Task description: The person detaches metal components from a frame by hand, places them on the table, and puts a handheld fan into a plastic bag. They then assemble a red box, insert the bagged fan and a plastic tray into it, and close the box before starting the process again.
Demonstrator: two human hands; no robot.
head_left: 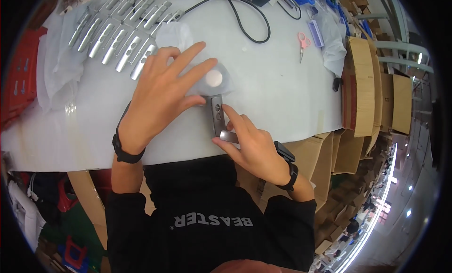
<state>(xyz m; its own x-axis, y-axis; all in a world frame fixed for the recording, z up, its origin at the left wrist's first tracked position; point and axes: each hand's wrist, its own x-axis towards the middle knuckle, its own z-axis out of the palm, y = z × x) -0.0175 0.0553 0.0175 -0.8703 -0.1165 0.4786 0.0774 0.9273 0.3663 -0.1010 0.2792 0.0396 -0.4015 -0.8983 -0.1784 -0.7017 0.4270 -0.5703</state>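
My left hand (160,92) is spread, fingers well apart, thumb tip at the upper end of a grey metal part (217,114); contact there unclear. That part lies on the white table (282,99) between my two hands, long side pointing away from me, oval and round cutouts up. My right hand (256,150) has its index fingertip at the part's right edge, thumb near the lower end. Small silver piece (229,137) sits between right thumb and fingers; can't tell if clamped. Clear bag (225,84) with round white sticker (213,78) just right of my left fingers. Rows of silver parts (113,47) beyond my left hand. Pink-handled scissors (303,42) well beyond my right, near a purple block (316,34). Black cable (238,19) beyond both hands.
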